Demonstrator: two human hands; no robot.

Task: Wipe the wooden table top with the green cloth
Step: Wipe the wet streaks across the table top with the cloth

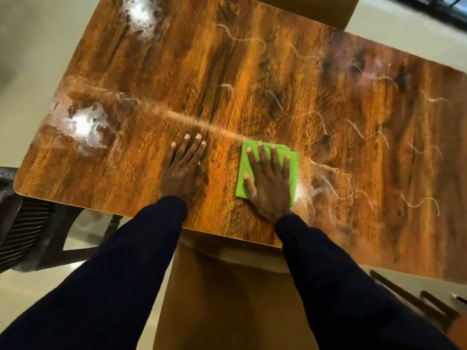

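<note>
The wooden table top (pixel 227 79) fills most of the head view, glossy brown with dark grain. White squiggly streaks and smears cover its right half and far middle. A folded green cloth (pixel 292 170) lies near the front edge, right of centre. My right hand (pixel 269 180) presses flat on the cloth, fingers spread, palm covering its middle. To its left, my left hand (pixel 184 168) rests flat on bare wood with fingers together, holding nothing. Dark sleeves cover both arms.
A dark slatted chair (pixel 27 223) stands at the table's front left corner. Brown panels (pixel 222 299) sit under the front edge between my arms, and another at the far edge (pixel 316 8). Dark chair parts (pixel 417 296) show at lower right. Pale floor surrounds the table.
</note>
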